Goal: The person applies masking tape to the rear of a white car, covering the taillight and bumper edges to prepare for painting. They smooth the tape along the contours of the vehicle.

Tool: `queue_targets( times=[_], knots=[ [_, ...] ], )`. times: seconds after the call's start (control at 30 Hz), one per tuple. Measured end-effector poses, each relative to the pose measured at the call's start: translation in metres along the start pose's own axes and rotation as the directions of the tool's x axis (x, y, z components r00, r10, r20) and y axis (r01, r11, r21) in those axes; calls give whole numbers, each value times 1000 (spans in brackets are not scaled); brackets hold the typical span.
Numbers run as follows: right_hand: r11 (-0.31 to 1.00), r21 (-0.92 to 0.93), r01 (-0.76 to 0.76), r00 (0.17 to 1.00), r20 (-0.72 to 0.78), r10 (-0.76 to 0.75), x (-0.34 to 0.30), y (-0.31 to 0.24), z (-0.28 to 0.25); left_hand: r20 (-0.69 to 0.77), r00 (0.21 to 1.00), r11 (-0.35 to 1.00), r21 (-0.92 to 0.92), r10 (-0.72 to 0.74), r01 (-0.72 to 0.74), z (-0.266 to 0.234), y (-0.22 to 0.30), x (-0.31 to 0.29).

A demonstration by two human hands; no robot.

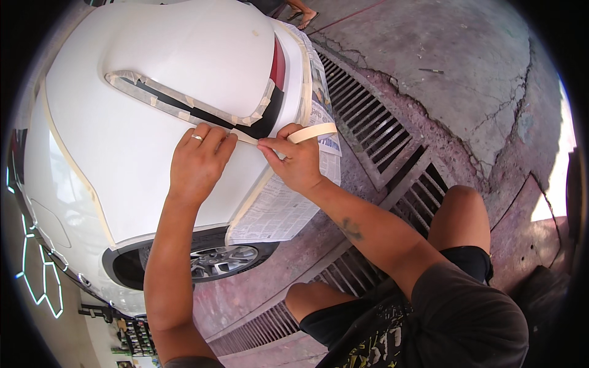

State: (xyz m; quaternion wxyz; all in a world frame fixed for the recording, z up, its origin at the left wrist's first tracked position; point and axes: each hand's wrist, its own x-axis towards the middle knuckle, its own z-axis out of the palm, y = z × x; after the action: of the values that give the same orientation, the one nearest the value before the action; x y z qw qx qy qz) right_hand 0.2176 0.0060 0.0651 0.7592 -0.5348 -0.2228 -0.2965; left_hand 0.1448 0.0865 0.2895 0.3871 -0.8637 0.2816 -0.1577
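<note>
A white car's rear side panel (153, 165) fills the left, with a tail light (277, 67) edged by pieces of beige masking tape. My left hand (201, 161), wearing a ring, rests on the panel below the light. Its bent fingers press together on a strip of masking tape (247, 139) along the light's lower edge. My right hand (297, 164) pinches the strip's other end between thumb and fingers. The tape roll (318, 130) hangs on this same hand, seen nearly edge-on. Behind the light's taped lower edge a black area (270, 119) shows.
Newspaper sheets (276, 205) cover the bumper, held by tape along their edge. Below sits the rear wheel (224, 260). Metal floor grates (362, 110) run past the car over cracked concrete (442, 55). Another person's foot in a sandal (308, 18) is at the top.
</note>
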Motion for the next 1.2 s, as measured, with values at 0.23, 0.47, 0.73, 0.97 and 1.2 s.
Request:
queue_targets(
  times=[0.23, 0.47, 0.73, 0.97, 1.2],
  knots=[
    [999, 23, -22, 999, 24, 21, -1, -4, 0, 51, 998, 999, 28, 23, -24, -6, -8, 3],
    [995, 88, -57, 998, 12, 56, 1, 1, 4, 74, 996, 998, 39, 46, -49, -6, -10, 7],
    [994, 101, -46, 999, 6, 45, 4, 0, 6, 62, 995, 997, 34, 74, -76, -8, -15, 14],
    [984, 145, -105, 994, 25, 103, 6, 2, 3, 86, 994, 998, -10, 61, -60, -8, -13, 22],
    [982, 157, -103, 995, 16, 102, 6, 2, 5, 86, 993, 996, 21, 84, -86, -10, -15, 22]
  ],
)
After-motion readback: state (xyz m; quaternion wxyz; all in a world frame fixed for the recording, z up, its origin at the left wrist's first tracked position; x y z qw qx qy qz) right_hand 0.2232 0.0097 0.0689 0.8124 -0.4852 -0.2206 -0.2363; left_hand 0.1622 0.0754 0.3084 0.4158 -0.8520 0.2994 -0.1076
